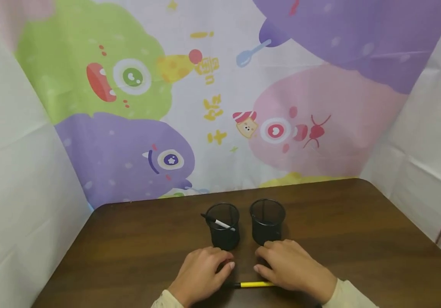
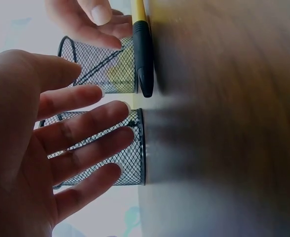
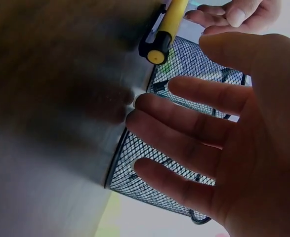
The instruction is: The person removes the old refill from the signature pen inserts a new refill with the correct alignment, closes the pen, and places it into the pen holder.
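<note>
A yellow pen [image 1: 257, 284] with a black end lies on the brown table between my two hands; in the left wrist view its black end [image 2: 144, 59] shows close up. My left hand [image 1: 203, 273] is by the front of the left black mesh pen cup [image 1: 225, 237], fingers loosely bent around nothing. Into that cup leans a white marker [image 1: 222, 223], its black end over the rim. My right hand [image 1: 293, 265] lies before the right mesh cup [image 1: 266, 231], with its fingers [image 3: 184, 128] spread and holding nothing. The pen's yellow end [image 3: 169, 29] is near its thumb.
Both cups stand upright side by side on the wooden table [image 1: 147, 231]. Behind the table's far edge hangs a cloth [image 1: 213, 162] printed with cartoon monsters. White sheets [image 1: 13, 171] hang at the left and right sides.
</note>
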Tool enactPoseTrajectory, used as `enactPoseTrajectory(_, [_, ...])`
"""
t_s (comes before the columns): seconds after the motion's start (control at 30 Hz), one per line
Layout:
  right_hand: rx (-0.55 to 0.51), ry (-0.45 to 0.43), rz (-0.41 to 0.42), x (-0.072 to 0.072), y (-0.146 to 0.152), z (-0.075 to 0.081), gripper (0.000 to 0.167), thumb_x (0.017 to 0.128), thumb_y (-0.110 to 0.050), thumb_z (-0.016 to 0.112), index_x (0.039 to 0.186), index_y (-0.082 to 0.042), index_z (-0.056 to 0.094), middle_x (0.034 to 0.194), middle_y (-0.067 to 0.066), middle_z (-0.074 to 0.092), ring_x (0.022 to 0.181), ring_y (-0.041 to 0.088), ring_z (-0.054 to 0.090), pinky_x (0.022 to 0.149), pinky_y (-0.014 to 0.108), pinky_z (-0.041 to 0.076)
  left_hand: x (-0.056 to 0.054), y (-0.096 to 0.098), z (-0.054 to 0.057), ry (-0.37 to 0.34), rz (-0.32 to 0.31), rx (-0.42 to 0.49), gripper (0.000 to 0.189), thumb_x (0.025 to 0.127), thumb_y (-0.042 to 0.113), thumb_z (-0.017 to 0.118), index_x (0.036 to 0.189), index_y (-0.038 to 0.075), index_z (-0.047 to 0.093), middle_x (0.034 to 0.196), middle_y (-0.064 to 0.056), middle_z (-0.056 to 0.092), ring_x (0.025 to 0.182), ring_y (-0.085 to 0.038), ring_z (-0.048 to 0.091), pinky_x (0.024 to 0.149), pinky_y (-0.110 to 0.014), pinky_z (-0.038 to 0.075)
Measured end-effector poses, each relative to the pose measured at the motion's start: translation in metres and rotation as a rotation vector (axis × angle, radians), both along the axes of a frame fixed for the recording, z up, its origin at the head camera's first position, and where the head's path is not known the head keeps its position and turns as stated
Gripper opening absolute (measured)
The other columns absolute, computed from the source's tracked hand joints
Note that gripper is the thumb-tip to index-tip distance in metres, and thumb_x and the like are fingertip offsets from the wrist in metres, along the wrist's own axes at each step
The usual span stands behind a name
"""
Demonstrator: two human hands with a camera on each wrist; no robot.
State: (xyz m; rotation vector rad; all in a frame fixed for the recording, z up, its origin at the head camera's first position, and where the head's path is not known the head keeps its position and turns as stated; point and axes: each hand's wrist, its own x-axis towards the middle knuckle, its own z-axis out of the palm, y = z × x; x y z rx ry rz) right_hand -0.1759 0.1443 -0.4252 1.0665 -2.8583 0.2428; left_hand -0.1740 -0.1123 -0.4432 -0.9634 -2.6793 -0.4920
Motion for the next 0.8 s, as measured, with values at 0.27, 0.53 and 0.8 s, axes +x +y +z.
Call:
enactPoseTrajectory(0.27, [0.035, 0.004, 0.011, -0.002, 0.005, 0.006, 0.029, 0.095, -0.044, 0.066, 0.103, -0.017, 0.072, 0.084, -0.010, 0.059, 0.068, 0.005, 0.055, 0.059, 0.033, 0.050, -0.004, 0.009, 0.002, 0.030, -0.007, -0.022, 0.019, 0.098, 0.036, 0.063, 0.103, 0.023, 0.076, 0.091, 0.014, 0.069, 0.082, -0.005, 0.064, 0.068, -0.032, 0.055])
enactPoseTrajectory(0.53, [0.006, -0.077, 0.075, -0.001, -0.008, 0.004, 0.037, 0.096, -0.049, 0.064, 0.112, -0.017, 0.072, 0.092, -0.009, 0.063, 0.076, 0.004, 0.058, 0.064, 0.031, 0.053, 0.004, -0.003, 0.002, 0.004, -0.001, -0.065, 0.018, 0.098, 0.034, 0.064, 0.103, 0.022, 0.076, 0.091, 0.013, 0.068, 0.081, -0.005, 0.064, 0.069, -0.032, 0.055])
enactPoseTrajectory(0.8, [0.011, -0.144, 0.094, 0.000, -0.010, 0.005, 0.041, 0.092, -0.053, 0.066, 0.109, -0.017, 0.075, 0.096, -0.011, 0.063, 0.081, 0.004, 0.059, 0.066, 0.032, 0.054, 0.003, -0.004, 0.005, 0.060, -0.038, -0.091, 0.015, 0.098, 0.033, 0.064, 0.100, 0.023, 0.075, 0.087, 0.014, 0.068, 0.078, -0.004, 0.062, 0.067, -0.032, 0.054])
